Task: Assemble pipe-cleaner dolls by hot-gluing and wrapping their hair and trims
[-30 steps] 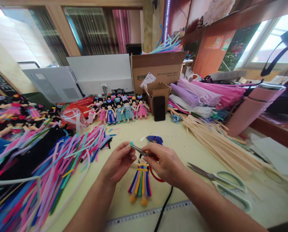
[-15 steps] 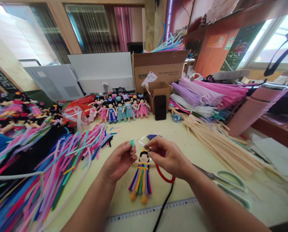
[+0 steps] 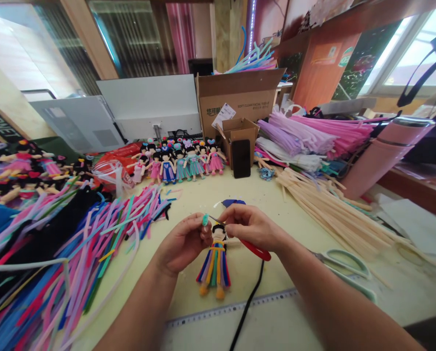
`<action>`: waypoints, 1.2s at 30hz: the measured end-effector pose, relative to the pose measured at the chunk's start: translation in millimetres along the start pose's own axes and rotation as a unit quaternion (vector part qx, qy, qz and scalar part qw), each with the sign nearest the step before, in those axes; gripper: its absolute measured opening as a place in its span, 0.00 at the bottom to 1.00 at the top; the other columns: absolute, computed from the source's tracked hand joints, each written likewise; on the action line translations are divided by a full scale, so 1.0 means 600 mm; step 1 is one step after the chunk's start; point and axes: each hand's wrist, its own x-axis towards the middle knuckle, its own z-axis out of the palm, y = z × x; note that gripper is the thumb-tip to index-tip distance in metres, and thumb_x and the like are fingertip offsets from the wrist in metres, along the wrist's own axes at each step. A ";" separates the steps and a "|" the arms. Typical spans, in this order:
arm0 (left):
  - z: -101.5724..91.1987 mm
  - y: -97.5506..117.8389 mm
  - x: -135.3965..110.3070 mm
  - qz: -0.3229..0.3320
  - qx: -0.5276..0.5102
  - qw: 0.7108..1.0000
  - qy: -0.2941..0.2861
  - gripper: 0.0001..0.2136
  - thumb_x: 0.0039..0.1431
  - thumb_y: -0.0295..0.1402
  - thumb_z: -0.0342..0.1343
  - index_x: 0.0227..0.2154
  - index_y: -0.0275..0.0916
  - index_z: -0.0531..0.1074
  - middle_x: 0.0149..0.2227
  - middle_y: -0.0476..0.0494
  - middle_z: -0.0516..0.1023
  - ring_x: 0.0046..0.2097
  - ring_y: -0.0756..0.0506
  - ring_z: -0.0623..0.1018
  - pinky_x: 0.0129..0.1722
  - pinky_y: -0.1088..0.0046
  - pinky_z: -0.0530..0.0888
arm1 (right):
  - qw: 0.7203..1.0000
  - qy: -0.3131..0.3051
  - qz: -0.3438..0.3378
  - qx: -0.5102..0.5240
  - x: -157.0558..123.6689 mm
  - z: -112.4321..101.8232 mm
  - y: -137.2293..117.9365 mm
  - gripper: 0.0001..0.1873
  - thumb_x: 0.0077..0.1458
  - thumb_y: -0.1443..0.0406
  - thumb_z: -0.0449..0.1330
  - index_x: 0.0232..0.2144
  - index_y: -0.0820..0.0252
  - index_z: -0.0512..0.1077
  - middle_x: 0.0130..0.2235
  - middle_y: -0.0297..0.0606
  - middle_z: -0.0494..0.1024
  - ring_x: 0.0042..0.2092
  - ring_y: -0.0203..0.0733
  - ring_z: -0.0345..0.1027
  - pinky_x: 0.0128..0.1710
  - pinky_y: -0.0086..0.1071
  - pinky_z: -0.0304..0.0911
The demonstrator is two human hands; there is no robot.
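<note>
My left hand (image 3: 183, 242) pinches a small teal fuzzy piece (image 3: 205, 220) between thumb and fingertips. My right hand (image 3: 249, 225) is closed on red-handled scissors (image 3: 256, 249), whose thin blades point left at the teal piece. Under both hands a small doll (image 3: 214, 263) with a black head and a striped multicolour skirt lies on the yellow table (image 3: 262, 195). A blue glue gun (image 3: 232, 202) shows just behind my right hand.
Heaps of coloured pipe cleaners (image 3: 57, 253) fill the left side. Beige stems (image 3: 335, 214) and pink bundles (image 3: 313, 134) lie right. Finished dolls (image 3: 181, 163), cardboard boxes (image 3: 240, 100), a phone (image 3: 241, 158), green scissors (image 3: 346, 268), a ruler (image 3: 225, 309) and a black cable (image 3: 247, 307) surround the work spot.
The scissors' blades have come back to the teal piece after drawing apart. Both hands sit slightly closer together above the doll's head.
</note>
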 end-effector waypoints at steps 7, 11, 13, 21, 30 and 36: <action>0.001 0.000 -0.001 -0.015 0.005 1.000 0.003 0.07 0.44 0.28 0.64 0.19 0.35 0.71 0.20 0.51 0.68 0.24 0.53 0.66 0.27 0.77 0.69 | 0.999 -0.008 -0.024 -0.030 0.000 -0.003 0.002 0.07 0.47 0.69 0.57 0.32 0.62 0.71 0.22 0.27 0.66 0.24 0.29 0.56 0.22 0.24 0.51; 0.003 0.001 -0.002 -0.022 0.002 1.000 0.007 0.07 0.45 0.28 0.64 0.19 0.34 0.71 0.19 0.51 0.68 0.23 0.54 0.66 0.27 0.77 0.69 | 0.997 -0.002 -0.047 -0.067 -0.001 -0.005 0.004 0.07 0.47 0.71 0.57 0.32 0.63 0.71 0.23 0.28 0.67 0.25 0.29 0.57 0.23 0.24 0.52; 0.003 0.002 -0.002 -0.025 -0.003 1.000 0.011 0.07 0.45 0.28 0.63 0.19 0.34 0.71 0.19 0.51 0.68 0.23 0.54 0.65 0.26 0.77 0.69 | 0.994 0.006 -0.059 -0.094 -0.001 -0.006 0.005 0.08 0.46 0.72 0.57 0.32 0.63 0.72 0.23 0.28 0.67 0.25 0.29 0.57 0.24 0.24 0.52; 0.003 0.001 -0.001 -0.028 -0.019 0.999 0.032 0.06 0.47 0.26 0.61 0.20 0.34 0.70 0.19 0.51 0.68 0.22 0.54 0.65 0.26 0.77 0.70 | 0.973 0.047 -0.102 -0.202 -0.002 -0.001 0.007 0.09 0.46 0.73 0.58 0.32 0.62 0.74 0.24 0.29 0.69 0.25 0.29 0.58 0.25 0.24 0.54; 0.000 0.002 0.002 -0.033 -0.034 0.997 0.065 0.07 0.50 0.25 0.57 0.19 0.35 0.68 0.19 0.51 0.68 0.22 0.53 0.65 0.25 0.76 0.69 | 0.938 0.067 -0.162 -0.299 -0.006 0.004 0.005 0.10 0.48 0.73 0.57 0.33 0.60 0.74 0.29 0.32 0.76 0.28 0.30 0.64 0.29 0.24 0.58; 0.002 0.001 0.003 -0.034 -0.045 0.995 0.080 0.09 0.53 0.24 0.55 0.19 0.35 0.68 0.19 0.51 0.68 0.21 0.53 0.65 0.25 0.76 0.69 | 0.915 0.082 -0.202 -0.339 -0.004 0.007 0.006 0.11 0.47 0.74 0.57 0.33 0.60 0.73 0.29 0.33 0.76 0.29 0.32 0.65 0.30 0.25 0.59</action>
